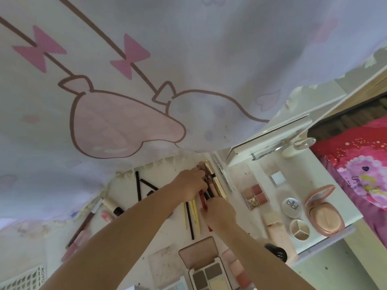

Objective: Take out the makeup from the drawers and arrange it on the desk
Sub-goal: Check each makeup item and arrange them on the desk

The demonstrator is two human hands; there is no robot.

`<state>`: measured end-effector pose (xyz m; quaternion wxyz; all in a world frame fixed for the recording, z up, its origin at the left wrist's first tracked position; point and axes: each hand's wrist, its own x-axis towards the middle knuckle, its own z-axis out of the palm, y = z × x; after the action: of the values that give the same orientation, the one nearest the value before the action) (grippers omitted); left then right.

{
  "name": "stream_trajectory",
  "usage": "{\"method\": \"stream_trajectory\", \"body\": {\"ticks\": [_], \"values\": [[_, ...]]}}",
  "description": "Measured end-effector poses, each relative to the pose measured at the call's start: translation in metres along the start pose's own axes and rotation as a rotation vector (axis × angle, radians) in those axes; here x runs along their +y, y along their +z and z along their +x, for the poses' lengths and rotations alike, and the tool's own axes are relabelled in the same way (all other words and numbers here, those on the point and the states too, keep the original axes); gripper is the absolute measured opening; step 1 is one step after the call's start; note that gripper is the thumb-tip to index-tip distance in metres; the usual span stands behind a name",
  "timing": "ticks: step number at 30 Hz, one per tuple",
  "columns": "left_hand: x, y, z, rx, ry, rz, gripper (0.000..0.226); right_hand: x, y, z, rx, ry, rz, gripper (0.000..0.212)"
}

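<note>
Left hand [189,186] and right hand [219,210] both close around a bundle of makeup pencils [206,192] mid-surface [167,176], toward its far edge.

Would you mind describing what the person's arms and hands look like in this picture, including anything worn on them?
Both forearms are bare up to the bottom edge of the picture, with no sleeves in view. The left hand and the right hand wear no gloves, and no watch, bracelet or ring shows. The fingertips are hidden among the makeup, so nail polish cannot be judged.

Soft even daylight, wide-angle warp, slight blur.
</note>
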<state>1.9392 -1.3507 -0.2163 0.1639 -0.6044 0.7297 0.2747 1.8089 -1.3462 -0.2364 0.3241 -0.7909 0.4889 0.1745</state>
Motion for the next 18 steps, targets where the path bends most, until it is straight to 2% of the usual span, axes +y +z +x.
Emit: {"method": "stream_trajectory", "body": {"ticks": [6, 10, 13, 18], "values": [[-0.01, 0.009, -0.002, 0.061, -0.018, 0.007, 0.042, 0.003, 0.005, 0.001, 0.065, -0.059, -0.019, 0.031], [-0.014, 0.014, -0.015, 0.193, -0.082, -0.099, 0.03, 0.007, 0.001, -0.002, 0.119, -0.132, 0.006, 0.032], [-0.021, 0.027, -0.04, 0.271, -0.18, -0.166, 0.03, 0.006, -0.005, -0.005, 0.139, -0.225, -0.007, 0.031], [-0.029, 0.058, -0.092, 0.369, -0.478, -0.33, 0.031, -0.024, -0.019, 0.002, 0.094, -0.414, -0.076, 0.026]]}}
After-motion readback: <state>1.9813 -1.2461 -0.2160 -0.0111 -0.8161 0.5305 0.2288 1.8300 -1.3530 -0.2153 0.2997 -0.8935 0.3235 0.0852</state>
